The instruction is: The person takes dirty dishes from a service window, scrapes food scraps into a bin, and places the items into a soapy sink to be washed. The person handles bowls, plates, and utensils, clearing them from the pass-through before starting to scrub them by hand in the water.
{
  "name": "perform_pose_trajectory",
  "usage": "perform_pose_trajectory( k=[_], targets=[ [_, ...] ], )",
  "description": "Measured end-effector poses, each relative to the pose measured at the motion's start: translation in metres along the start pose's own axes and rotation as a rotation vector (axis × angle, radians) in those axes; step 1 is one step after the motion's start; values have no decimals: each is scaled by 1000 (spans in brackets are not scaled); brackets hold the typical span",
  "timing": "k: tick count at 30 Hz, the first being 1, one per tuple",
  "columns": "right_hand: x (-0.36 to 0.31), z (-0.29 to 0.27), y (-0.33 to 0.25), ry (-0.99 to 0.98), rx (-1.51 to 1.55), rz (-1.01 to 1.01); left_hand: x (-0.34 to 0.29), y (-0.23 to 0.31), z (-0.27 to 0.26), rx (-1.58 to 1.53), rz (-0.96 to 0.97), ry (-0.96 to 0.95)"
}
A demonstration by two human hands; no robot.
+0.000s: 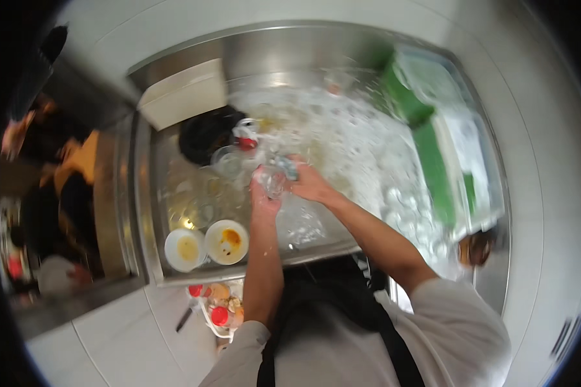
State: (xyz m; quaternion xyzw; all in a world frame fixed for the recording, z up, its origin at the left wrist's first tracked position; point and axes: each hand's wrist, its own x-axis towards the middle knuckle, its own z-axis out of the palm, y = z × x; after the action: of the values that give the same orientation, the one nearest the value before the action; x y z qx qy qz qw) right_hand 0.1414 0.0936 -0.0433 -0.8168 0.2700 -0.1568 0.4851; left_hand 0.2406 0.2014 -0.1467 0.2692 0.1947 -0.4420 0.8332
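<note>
The left hand (265, 195) is gripping a clear glass (274, 183), which is sitting over the middle of a steel sink (258, 55), tilted between the two palms. The right hand (311, 185) is grasping a grey-green pad (289, 169) and is pressing it close against the glass from the right; motion is blurring the exact contact. Both forearms are reaching in from the near side

Just beyond the left hand, another clear cup (226, 162) is standing beside a red and white item (246, 142), too blurred to identify. Farther left, a black round vessel (197, 137) is lying next to a white rectangular tub (187, 95) near the far left corner. Two white bowls are resting side by side at the near left: the left bowl (186, 250) is holding a pale residue, the right bowl (227, 242) an orange-brown one

White foam (368, 138) is covering much of the right half, with clear glasses (408, 213) clustering at its near right. Green and white containers (434, 174) are lining the right side. Outside the near left edge, red-lidded jars (220, 316) are standing together
</note>
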Motion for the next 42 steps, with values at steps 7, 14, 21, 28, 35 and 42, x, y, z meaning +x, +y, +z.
perform_pose_trajectory(
  k=[7,14,21,28,35,42],
  targets=[
    [24,-78,49,-246,-374,-430,20,-29,54,1166,-109,-276],
    [-45,-225,81,727,-140,427,84,-185,115,787,-295,-450],
    [-240,-500,228,341,-1058,1065,58,-389,192,2317,270,-1327],
    [-42,-250,-21,437,-598,-10,4,-265,183,742,-533,-566],
    [64,91,-91,-268,-809,-701,28,-32,7,-649,99,-233],
    [78,86,-11,-485,-297,-133,62,10,-47,-507,282,-631]
  ],
)
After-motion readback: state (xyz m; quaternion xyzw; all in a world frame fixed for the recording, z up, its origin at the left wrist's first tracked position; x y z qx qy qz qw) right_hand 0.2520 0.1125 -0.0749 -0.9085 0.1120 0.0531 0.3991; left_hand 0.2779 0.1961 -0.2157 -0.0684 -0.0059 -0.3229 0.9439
